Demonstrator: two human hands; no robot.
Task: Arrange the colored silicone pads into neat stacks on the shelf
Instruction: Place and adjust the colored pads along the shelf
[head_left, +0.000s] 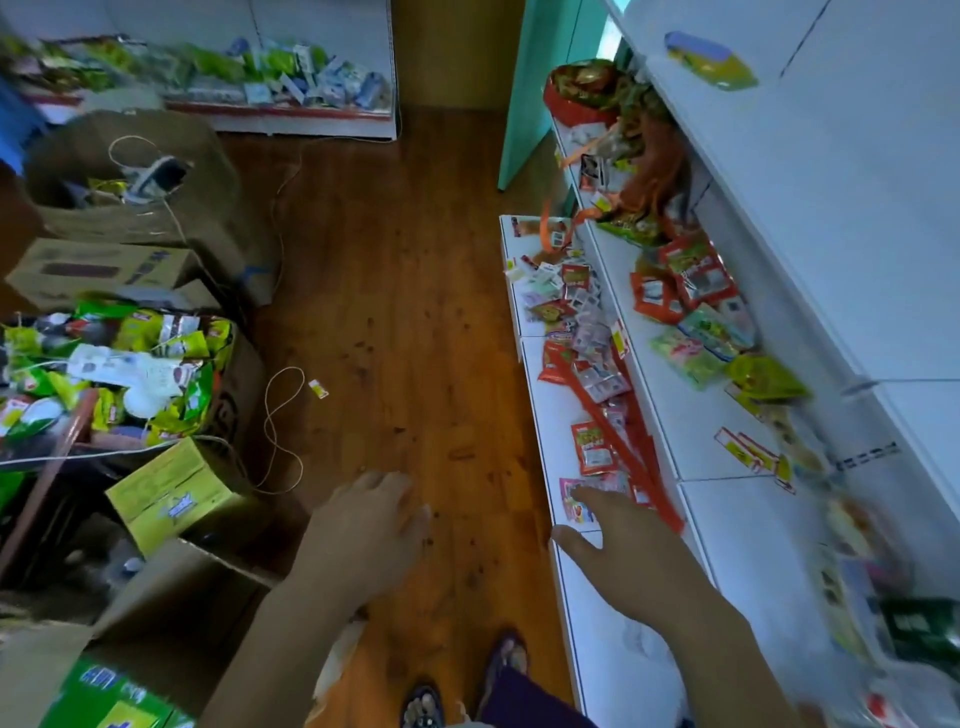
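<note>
Small coloured packets lie scattered on the white shelf at the right: red sachets, a pink packet near its front edge, and green and red packs on the tier above. No tidy stack shows. My right hand reaches over the lowest shelf, fingers spread, its fingertips at the pink packet, holding nothing. My left hand hangs over the wooden floor, fingers apart and empty.
Cardboard boxes and a box full of green and yellow packets crowd the left side. A string and one small packet lie on the wooden floor. Another stocked shelf stands at the back. My feet are below.
</note>
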